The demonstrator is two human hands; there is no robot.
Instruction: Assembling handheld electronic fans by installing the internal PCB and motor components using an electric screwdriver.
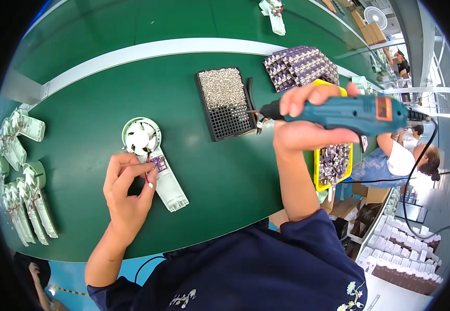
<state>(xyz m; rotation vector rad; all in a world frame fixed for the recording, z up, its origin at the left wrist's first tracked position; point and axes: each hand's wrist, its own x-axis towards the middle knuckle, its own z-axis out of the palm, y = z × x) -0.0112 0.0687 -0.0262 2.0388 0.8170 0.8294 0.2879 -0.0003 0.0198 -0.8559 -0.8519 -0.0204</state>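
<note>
A pale green handheld fan casing (173,189) lies on the green table, its round fan head (141,136) toward the far side. My left hand (126,184) is over the casing, with its fingers closed on a small purple circuit board (159,164) at the neck. Red and black wires (147,179) with a white plug hang by the fingertips. Well to the right, my right hand (302,122) grips a teal electric screwdriver (354,112) held level. Its bit points left, over the edge of a black screw tray (231,123) partly filled with small silver screws.
Black-handled cutters (251,93) lie beside the tray. A yellow bin (316,173) holds loose circuit boards, and stacked board panels (300,67) sit behind it. More fan casings (30,207) line the left edge. A power cord (409,192) hangs at right, near another person (403,155).
</note>
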